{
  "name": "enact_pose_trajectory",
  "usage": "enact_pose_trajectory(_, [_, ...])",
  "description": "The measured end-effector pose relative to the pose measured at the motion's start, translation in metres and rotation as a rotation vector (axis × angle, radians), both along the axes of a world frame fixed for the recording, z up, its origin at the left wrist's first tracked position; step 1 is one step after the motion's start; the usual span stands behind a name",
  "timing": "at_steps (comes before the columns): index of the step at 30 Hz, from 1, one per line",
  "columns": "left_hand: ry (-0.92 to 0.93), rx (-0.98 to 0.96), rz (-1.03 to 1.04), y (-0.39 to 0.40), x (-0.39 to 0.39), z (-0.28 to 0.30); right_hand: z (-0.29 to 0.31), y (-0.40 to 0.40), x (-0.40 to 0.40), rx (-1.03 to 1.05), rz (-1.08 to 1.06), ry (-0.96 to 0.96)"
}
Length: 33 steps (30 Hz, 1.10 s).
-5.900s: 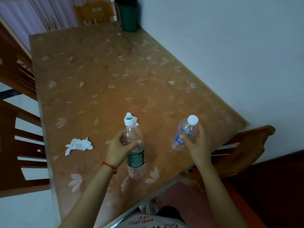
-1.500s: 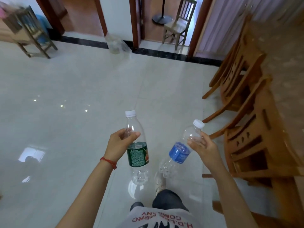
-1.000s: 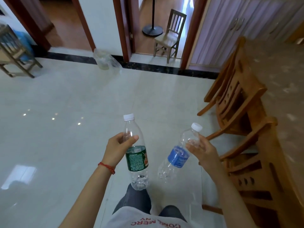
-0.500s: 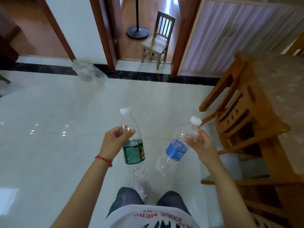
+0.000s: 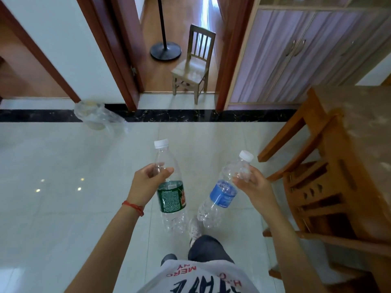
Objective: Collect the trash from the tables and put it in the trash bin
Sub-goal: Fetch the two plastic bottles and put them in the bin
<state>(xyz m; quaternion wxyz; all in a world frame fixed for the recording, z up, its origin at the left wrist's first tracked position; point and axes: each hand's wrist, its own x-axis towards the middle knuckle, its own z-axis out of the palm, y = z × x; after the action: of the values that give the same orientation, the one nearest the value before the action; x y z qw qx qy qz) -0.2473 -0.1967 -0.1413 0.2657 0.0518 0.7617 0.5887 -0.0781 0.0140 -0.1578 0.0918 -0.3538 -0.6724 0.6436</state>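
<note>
Pale tiled floor (image 5: 63,187). Two capped bottles, both empty: left hand (image 5: 143,187) grips green-label bottle (image 5: 169,187); right hand (image 5: 252,187), beside it, pinches blue-label bottle (image 5: 222,193). Bagged bin (image 5: 93,115) beyond green-label bottle.

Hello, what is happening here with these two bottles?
A person is walking across a tiled floor with an empty plastic bottle in each hand. The left hand grips the green-label bottle by its upper part; the right hand holds the blue-label bottle near its neck, tilted. Both caps are on. Ahead, by the wall, stands a bin lined with a clear bag. Nothing is thrown away yet.
</note>
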Motion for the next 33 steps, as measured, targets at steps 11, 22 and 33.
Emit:
enact_pose_trajectory(11, [0.003,-0.028,-0.067,0.134,-0.133,0.005,-0.002,0.130,-0.127,0.007,-0.065,-0.002])
enact_pose_trajectory(22, [-0.007,0.013,-0.243,0.290,-0.311,0.003,-0.003,0.264,-0.275,-0.011,-0.152,0.008])
enact_pose_trajectory(33, [0.003,-0.020,-0.403,0.435,-0.421,0.012,0.005,0.364,-0.364,0.120,-0.354,-0.007])
